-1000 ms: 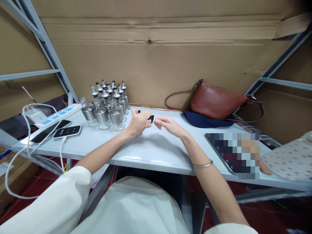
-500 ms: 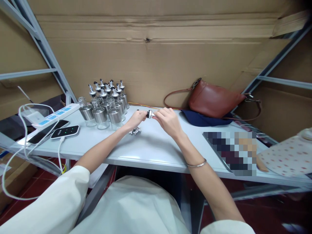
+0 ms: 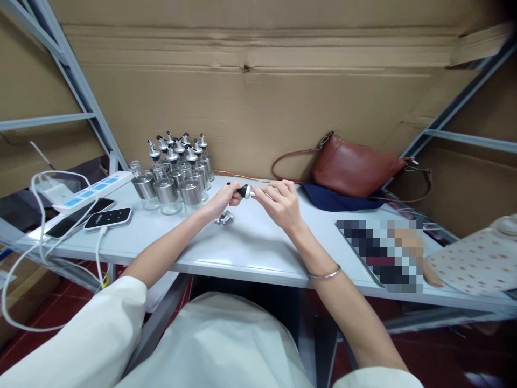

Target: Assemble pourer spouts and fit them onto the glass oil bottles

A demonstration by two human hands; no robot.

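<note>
Black-and-silver pourer [image 3: 247, 191], centre of frame.
My left hand [image 3: 224, 199] grips its black end; my right hand [image 3: 281, 205] pinches its pale stem; glass bottles [image 3: 165, 192] stand frame-left.

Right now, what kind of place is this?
Probably a small work corner: a pale table stands before a cardboard wall, with matching glass bottles grouped on it, some topped with spouts.
</note>
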